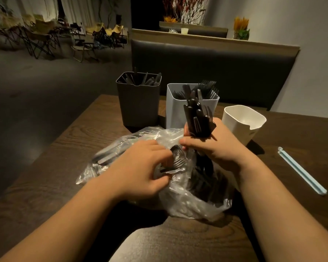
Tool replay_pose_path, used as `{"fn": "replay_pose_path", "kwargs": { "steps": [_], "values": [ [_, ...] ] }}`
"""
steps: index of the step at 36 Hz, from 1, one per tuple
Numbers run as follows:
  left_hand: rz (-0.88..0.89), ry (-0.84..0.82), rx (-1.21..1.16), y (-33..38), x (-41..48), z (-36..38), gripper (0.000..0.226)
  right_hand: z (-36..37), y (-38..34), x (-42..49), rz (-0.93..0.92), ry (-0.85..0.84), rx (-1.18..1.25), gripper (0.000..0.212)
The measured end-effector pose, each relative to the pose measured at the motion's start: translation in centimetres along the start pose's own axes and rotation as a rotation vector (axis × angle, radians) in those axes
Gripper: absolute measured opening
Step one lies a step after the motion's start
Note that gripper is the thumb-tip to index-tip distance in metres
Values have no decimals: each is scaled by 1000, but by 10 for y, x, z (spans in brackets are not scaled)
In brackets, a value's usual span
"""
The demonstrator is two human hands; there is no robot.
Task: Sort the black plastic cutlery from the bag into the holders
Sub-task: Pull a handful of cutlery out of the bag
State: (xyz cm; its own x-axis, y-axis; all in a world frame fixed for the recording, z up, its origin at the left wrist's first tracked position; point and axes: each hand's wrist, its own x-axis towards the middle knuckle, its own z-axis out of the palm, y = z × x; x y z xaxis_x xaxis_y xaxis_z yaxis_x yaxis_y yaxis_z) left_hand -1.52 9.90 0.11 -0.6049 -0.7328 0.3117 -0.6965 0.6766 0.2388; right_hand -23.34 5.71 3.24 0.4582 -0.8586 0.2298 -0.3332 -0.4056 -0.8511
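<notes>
Table point(64, 142): right hand point(216, 148) grips cutlery bundle point(197, 120), left hand point(140, 167) pinches fork point(176, 163)

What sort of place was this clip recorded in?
Probably a restaurant or café: a dark padded booth bench behind the dark wooden table, and folding camp chairs across the floor.

Bag point(187, 205): on table point(64, 148)
Left holder point(138, 106): behind bag
Middle holder point(175, 112): just right of it
Right holder point(235, 129): farther right
Clip point(301, 172): on table, right of bag
</notes>
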Motion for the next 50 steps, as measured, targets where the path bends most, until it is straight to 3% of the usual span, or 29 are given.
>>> {"fn": "replay_pose_path", "kwargs": {
  "steps": [5,7,13,20,27,34,42,46,50],
  "values": [
    [-455,-77,-118,11,14,-14,41,5,-9,-6,-26,191,221,13],
    [-518,-104,-283,17,21,-21,46,7,-12,-9,-10,273,352,13],
    [-456,13,-993,45,45,-25,82,17,-9,-14,49,421,477,14],
    [-327,86,-1177,49,53,14,103,25,6,-19,154,467,587,18],
    [-305,88,-1035,40,42,50,103,38,7,-29,277,359,934,11],
    [-328,153,-999,39,40,61,101,40,16,-30,218,380,658,18],
    [-342,205,-923,39,37,65,96,35,13,-38,298,287,647,28],
    [-327,227,-979,44,34,63,90,34,6,-37,143,337,418,22],
    [-319,242,-1015,45,36,64,100,34,9,-36,88,325,421,24]
  ]
}}
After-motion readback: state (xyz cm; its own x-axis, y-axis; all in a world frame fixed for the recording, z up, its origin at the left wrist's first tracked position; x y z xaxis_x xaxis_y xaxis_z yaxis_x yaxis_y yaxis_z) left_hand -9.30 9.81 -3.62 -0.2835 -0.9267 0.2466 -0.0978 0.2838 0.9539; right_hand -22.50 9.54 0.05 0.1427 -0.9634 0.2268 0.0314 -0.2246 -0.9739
